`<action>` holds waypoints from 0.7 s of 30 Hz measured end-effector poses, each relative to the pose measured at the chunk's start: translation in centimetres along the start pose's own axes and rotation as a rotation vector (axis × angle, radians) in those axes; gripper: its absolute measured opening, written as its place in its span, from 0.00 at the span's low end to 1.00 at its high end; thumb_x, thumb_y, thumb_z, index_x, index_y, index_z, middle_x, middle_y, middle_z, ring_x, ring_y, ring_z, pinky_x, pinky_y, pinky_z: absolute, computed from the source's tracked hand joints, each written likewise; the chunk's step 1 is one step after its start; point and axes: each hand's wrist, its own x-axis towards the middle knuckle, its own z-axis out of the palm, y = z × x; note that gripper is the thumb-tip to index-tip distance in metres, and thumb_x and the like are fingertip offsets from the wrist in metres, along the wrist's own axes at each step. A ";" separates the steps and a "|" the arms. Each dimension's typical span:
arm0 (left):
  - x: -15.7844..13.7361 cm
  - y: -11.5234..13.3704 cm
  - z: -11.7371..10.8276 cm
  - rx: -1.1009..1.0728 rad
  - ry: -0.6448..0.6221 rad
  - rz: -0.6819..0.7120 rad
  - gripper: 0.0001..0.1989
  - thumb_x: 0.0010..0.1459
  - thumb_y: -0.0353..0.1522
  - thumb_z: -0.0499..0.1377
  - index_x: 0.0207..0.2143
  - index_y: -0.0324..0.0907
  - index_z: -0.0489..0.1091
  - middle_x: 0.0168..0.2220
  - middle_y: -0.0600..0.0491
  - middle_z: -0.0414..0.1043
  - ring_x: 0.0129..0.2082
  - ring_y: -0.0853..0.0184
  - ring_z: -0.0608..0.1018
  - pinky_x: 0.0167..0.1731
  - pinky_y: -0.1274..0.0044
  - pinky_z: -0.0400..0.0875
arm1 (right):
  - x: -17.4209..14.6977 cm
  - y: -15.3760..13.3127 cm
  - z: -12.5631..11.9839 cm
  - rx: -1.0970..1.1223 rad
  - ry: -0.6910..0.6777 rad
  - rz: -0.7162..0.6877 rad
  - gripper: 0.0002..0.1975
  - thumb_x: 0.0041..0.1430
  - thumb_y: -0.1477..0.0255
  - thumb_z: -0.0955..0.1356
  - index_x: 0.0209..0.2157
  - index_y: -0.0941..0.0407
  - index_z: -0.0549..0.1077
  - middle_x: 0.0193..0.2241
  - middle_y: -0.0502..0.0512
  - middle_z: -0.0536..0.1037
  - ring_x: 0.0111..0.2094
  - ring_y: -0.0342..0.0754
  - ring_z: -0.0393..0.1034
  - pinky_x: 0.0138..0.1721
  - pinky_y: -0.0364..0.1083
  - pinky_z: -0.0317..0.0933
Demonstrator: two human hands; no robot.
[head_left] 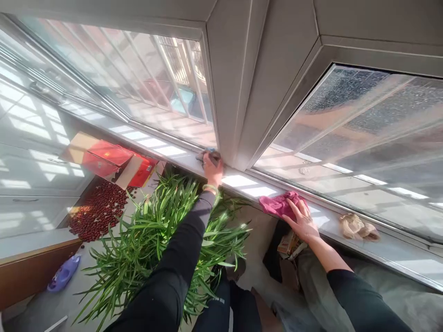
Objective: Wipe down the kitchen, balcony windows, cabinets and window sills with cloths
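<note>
a grey cloth is gripped by the left hand near the back edge of the windowsill; well apart, a pink cloth is pressed under the spread right hand at the front edge, whence it could be dragged off by an overlong sweep.

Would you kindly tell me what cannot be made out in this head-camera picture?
In the head view:
Greyish item: mostly covered by the left hand, so its kind is unclear.
Pink cloth: part hidden beneath the right hand.
Plant: base hidden by its leaves and the left sleeve.
Red box: print too small to read.
Right-hand window: cut off by the right edge.
</note>
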 end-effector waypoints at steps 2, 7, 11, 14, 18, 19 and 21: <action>-1.4 0.6 1.8 0.051 0.002 -0.025 0.27 0.71 0.38 0.59 0.65 0.31 0.60 0.69 0.29 0.64 0.71 0.51 0.67 0.70 0.61 0.61 | -0.2 0.3 0.0 -0.022 0.011 -0.004 0.39 0.62 0.50 0.62 0.72 0.47 0.64 0.76 0.60 0.56 0.78 0.61 0.45 0.76 0.65 0.49; -2.2 -0.1 0.8 0.153 -0.088 0.035 0.19 0.64 0.28 0.60 0.57 0.40 0.70 0.58 0.38 0.76 0.63 0.51 0.77 0.65 0.61 0.70 | -0.9 -0.6 -0.4 -0.060 0.029 -0.086 0.37 0.64 0.51 0.62 0.71 0.48 0.66 0.75 0.63 0.59 0.77 0.63 0.49 0.74 0.66 0.54; 0.6 -1.8 -2.8 0.247 -0.200 0.200 0.25 0.59 0.24 0.57 0.58 0.44 0.72 0.58 0.44 0.78 0.64 0.52 0.76 0.68 0.59 0.68 | 0.9 -7.8 0.8 -0.075 -0.041 -0.381 0.31 0.65 0.53 0.66 0.66 0.47 0.71 0.73 0.60 0.63 0.75 0.61 0.54 0.73 0.65 0.53; 0.9 -1.5 -2.4 0.280 -0.130 0.104 0.27 0.59 0.23 0.55 0.61 0.41 0.70 0.60 0.43 0.77 0.63 0.52 0.76 0.67 0.60 0.67 | 3.9 -15.3 2.9 -0.052 0.044 -0.373 0.28 0.61 0.54 0.70 0.58 0.52 0.75 0.72 0.65 0.65 0.74 0.65 0.55 0.73 0.66 0.52; -0.7 -0.3 -0.4 0.247 -0.155 0.005 0.21 0.58 0.23 0.57 0.54 0.41 0.73 0.48 0.42 0.80 0.54 0.50 0.80 0.56 0.62 0.74 | 7.2 -19.7 4.8 0.002 0.068 -0.503 0.16 0.59 0.65 0.71 0.48 0.54 0.77 0.67 0.66 0.70 0.72 0.62 0.58 0.72 0.63 0.52; -0.9 -0.2 -0.4 0.228 -0.179 0.022 0.20 0.58 0.23 0.57 0.52 0.42 0.73 0.46 0.43 0.80 0.52 0.51 0.80 0.55 0.62 0.75 | 7.7 -19.2 4.8 0.012 0.056 -0.569 0.13 0.60 0.68 0.69 0.46 0.54 0.77 0.66 0.66 0.72 0.70 0.61 0.59 0.71 0.62 0.54; -0.9 -0.4 -1.1 0.189 -0.215 0.076 0.21 0.56 0.21 0.58 0.50 0.44 0.74 0.47 0.46 0.80 0.54 0.53 0.79 0.56 0.64 0.74 | 8.4 -17.4 4.7 0.030 0.060 -0.696 0.10 0.61 0.73 0.67 0.44 0.54 0.76 0.63 0.66 0.74 0.67 0.61 0.63 0.68 0.62 0.58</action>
